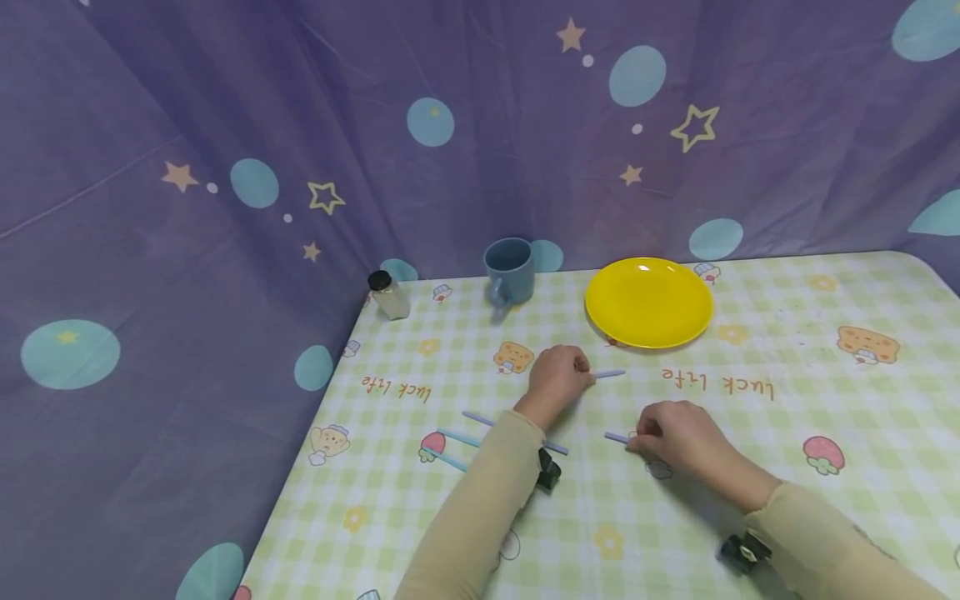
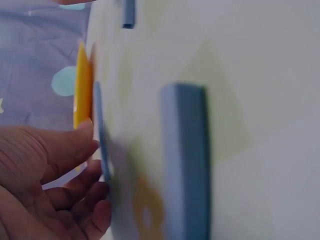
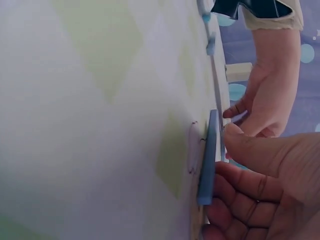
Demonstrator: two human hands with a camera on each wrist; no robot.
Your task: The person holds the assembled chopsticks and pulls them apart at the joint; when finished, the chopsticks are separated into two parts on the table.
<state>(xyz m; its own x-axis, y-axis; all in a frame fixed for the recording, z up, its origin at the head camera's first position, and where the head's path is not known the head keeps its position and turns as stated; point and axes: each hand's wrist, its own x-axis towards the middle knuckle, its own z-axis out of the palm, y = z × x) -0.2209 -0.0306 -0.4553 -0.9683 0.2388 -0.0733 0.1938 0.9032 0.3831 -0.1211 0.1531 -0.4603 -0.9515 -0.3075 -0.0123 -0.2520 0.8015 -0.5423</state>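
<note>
I have both hands down on the checked tablecloth (image 1: 750, 350), each working a short lavender-blue stick. My left hand (image 1: 553, 379) sits just near of the yellow plate (image 1: 648, 302), fingers curled and pinching one stick (image 1: 609, 374) whose free end pokes out to the right; the left wrist view shows thumb and fingertips (image 2: 75, 145) closing on its thin edge (image 2: 101, 135) against the cloth. My right hand (image 1: 678, 437) lies nearer and further right, pinching the end of a second stick (image 1: 617, 437) that points left; in the right wrist view the thumb (image 3: 255, 152) presses on top of it (image 3: 209, 160) with the fingers curled under.

More sticks lie to the left: a long one (image 1: 480, 419) running under my left forearm, and two pale blue ones (image 1: 453, 446) nearer the table's left edge. A blue mug (image 1: 510, 271) and a small shaker bottle (image 1: 388, 295) stand at the far side.

I judge this the pick-up step, both sticks gripped but flat on the cloth. The next move calls for a firm pinch and a clean lift, since thin sticks slip easily.
</note>
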